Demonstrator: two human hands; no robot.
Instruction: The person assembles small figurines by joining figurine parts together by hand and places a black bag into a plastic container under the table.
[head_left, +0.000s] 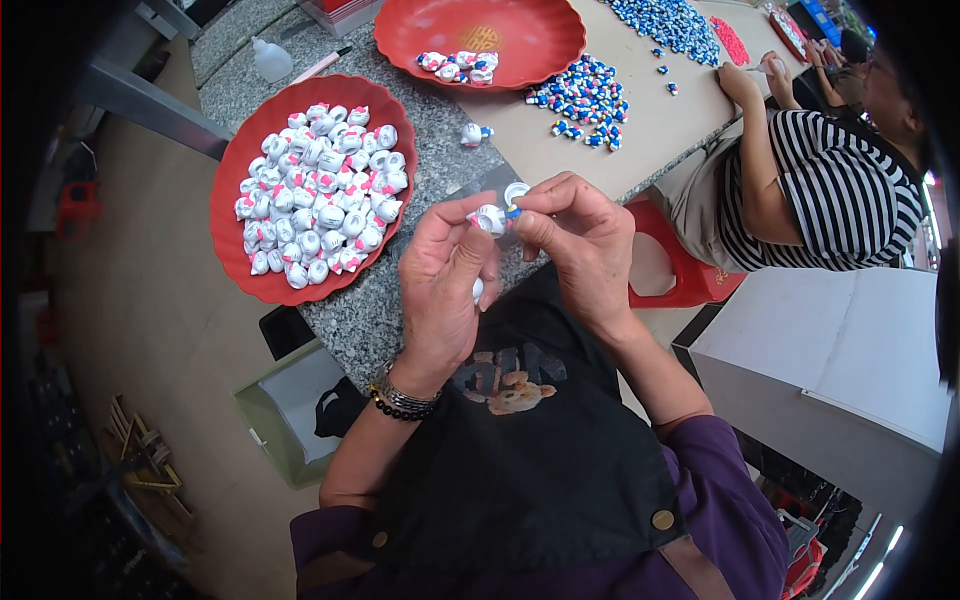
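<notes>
Between the thumb and fingers of my left hand [440, 275] is a small white figurine head [487, 220] with pink on it. A second white piece [477, 289] shows lower down against the same hand. My right hand [590, 250] pinches a tiny blue figurine body [513, 212], held right beside the head; whether the two touch I cannot tell. Just above the right fingertips is a small round white cup [516, 190]. To the left, a scalloped red tray [228, 235] bears a heap of white heads [325, 190] with pink bows.
A joined figurine [472, 134] lies on the grey stone table [440, 120]. Behind are a red tray [545, 35] with several figurines, blue bodies [590, 95] in a heap, a white squeeze bottle [271, 60] and a pen [323, 63]. At right sits a person in stripes [820, 190].
</notes>
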